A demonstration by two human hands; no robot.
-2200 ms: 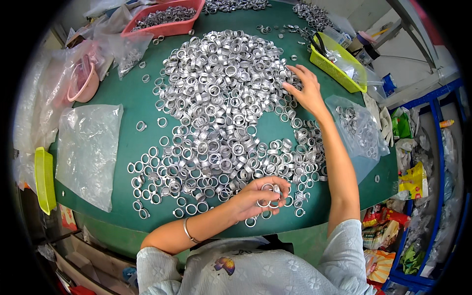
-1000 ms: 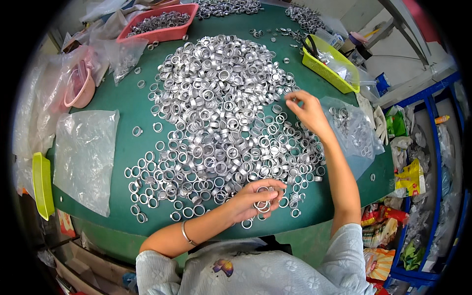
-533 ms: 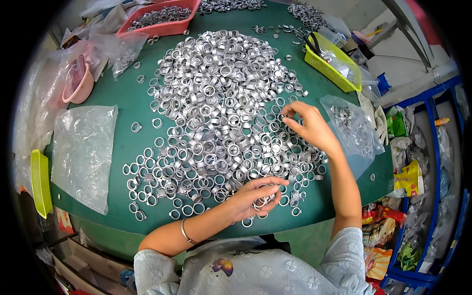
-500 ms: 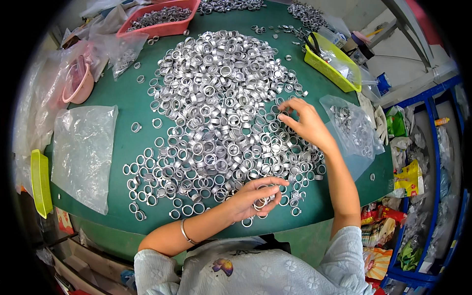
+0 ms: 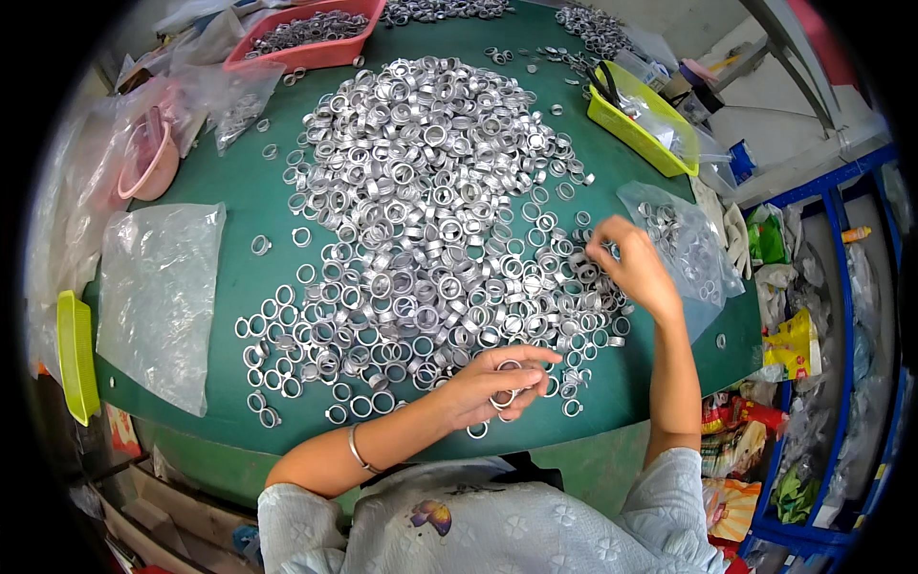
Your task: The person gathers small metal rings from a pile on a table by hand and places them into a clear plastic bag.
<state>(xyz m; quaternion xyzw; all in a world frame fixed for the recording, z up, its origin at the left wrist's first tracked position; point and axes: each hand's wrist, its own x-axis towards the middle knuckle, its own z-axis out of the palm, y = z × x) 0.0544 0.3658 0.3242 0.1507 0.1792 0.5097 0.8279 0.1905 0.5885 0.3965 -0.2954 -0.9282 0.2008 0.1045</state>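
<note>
A big heap of silver metal rings [image 5: 421, 143] spreads over the green table, thinning into loose rings toward the front. Near the front edge, my left hand [image 5: 492, 390] is curled round a few metal rings [image 5: 505, 400], palm turned partly up. My right hand [image 5: 631, 260] is at the right edge of the heap, its fingers bent and pinched. A bit of silver metal shows at its fingertips, apparently a ring, though the fingers hide most of it. Just beyond that hand lies a clear plastic bag [image 5: 684, 249] with some rings in it.
A flat clear plastic bag [image 5: 158, 306] lies at the left. Pink basin [image 5: 151, 167] and red tray [image 5: 311, 33] of metal parts stand farther back. At the back right is a yellow-green basket [image 5: 645, 129]; blue shelving [image 5: 841, 354] stands beside the table.
My right hand has moved right and toward me, from the heap to its edge beside the bag, and its fingers have closed. My left hand stays in place with its rings.
</note>
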